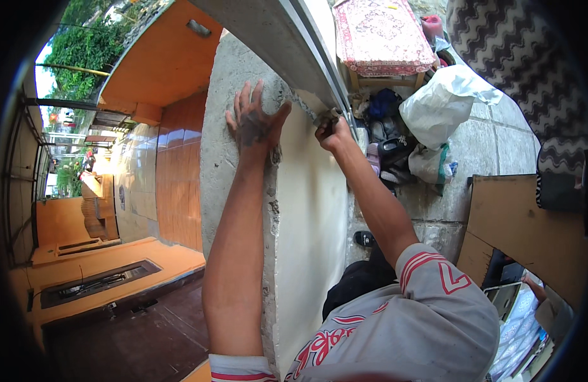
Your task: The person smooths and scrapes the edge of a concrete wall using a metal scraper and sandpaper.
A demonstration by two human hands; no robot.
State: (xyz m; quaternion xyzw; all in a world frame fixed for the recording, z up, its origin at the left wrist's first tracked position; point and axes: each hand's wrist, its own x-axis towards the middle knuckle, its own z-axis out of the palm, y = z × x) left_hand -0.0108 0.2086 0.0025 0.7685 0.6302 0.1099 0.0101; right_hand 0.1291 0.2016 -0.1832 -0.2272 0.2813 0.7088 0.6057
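My left hand (252,124) lies with its fingers spread on the rough grey concrete ledge (220,153), its thumb toward the frame. My right hand (332,132) is closed close by the lower end of a grey metal frame (287,57), against the cream wall face (306,204). A thin, dark strip seems to stick out from its fingers toward the ledge's corner. What it is, I cannot make out. The concrete along the ledge's inner edge is chipped and uneven.
Right of the wall, shoes (396,153) and white plastic bags (440,105) lie on the tiled floor (504,146). Behind stands a small table with a red patterned cloth (383,35). Cardboard (523,223) lies at right. Beyond the ledge is an orange building (160,57).
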